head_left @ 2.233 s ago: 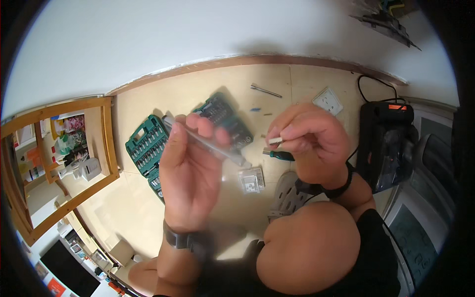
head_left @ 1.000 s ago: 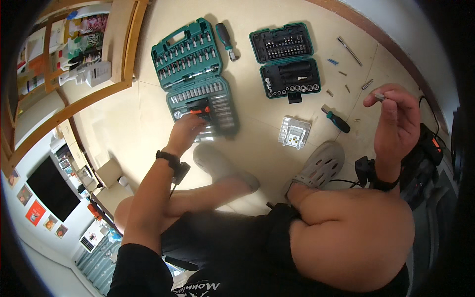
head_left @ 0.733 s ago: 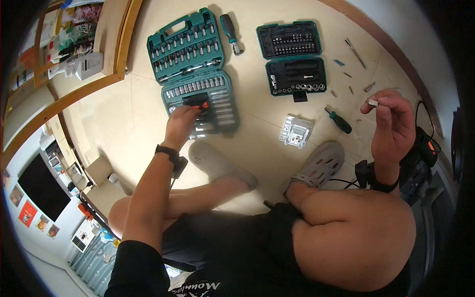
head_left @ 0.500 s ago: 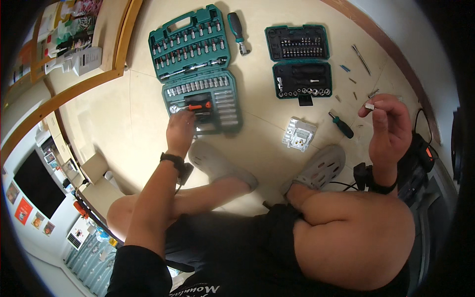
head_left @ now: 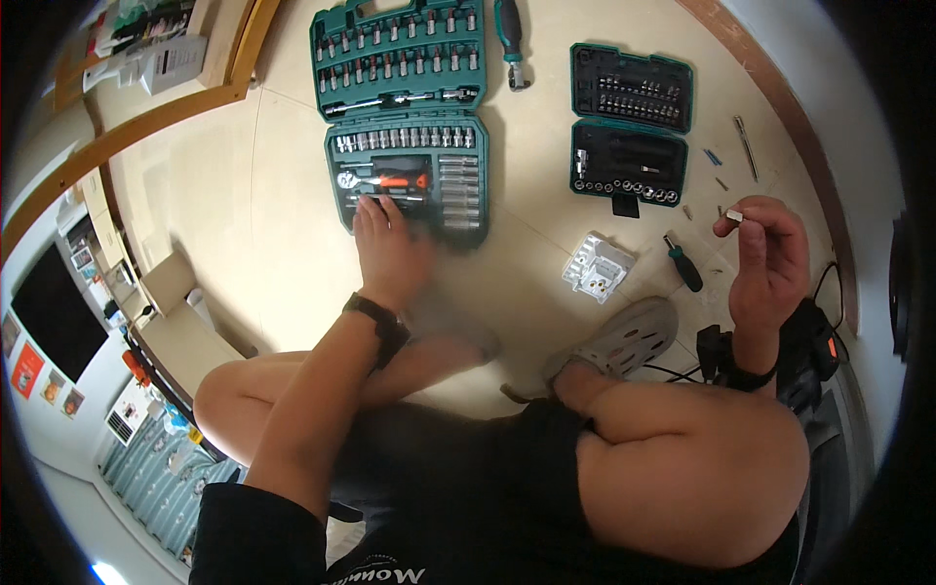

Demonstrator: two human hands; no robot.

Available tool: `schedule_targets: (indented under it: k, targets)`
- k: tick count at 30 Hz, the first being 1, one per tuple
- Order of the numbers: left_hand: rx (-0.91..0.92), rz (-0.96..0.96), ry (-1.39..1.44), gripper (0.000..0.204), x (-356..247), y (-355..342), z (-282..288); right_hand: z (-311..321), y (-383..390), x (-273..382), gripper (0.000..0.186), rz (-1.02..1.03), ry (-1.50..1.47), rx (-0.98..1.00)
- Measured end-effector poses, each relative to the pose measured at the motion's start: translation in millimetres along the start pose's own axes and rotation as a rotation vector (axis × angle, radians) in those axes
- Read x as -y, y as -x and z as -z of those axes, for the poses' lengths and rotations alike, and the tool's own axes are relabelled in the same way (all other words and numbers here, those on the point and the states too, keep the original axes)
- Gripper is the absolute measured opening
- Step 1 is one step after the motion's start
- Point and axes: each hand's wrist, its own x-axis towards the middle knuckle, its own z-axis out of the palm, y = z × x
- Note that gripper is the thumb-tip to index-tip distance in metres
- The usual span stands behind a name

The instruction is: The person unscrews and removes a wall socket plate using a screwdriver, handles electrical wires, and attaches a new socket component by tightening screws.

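Tile floor, seen from above: a lg. green tool case lies open at the seated person's L, lined w/ rows of bits & sockets plus an orange-marked ratchet. A sm. green-and-black case, also open, sits farther R. Gray clog planted near ctr. R.

L hand, wristband on, reaches over the lg. case's near edge, fingers extended, tips slightly apart; motion blur on the thumb side, so can't tell if they grip anything. R hand is raised at far R, thumb & index clamped on a sm. pale piece.

Btwn the hands, a white plastic fitting lies nr. the clog. A green-handled tool lies beside the lg. case; a green-and-black screwdriver is R of the fitting. Beyond: a thin metal rod, a blue piece. Smallest: the sm. pale piece, in the R fingertips above the floor.
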Motion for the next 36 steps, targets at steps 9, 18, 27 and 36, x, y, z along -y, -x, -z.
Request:
schedule_targets:
  k: [9,18,27,36]
  targets:
    - [-0.233,0.57,0.584,0.068,-1,-32,16,1,-3,-10,0.01,-0.046,-0.03,0.048]
    - [0.17,0.496,0.102,0.091,35,-48,27,2,6,-14,0.014,-0.189,-0.088,0.015]
    - [0.215,0.47,0.114,0.082,42,-55,24,-11,-5,-14,0.01,-0.161,-0.13,0.058]
    - [0.358,0.523,0.322,0.093,15,-65,58,3,13,-10,0.009,-0.251,-0.215,-0.005]
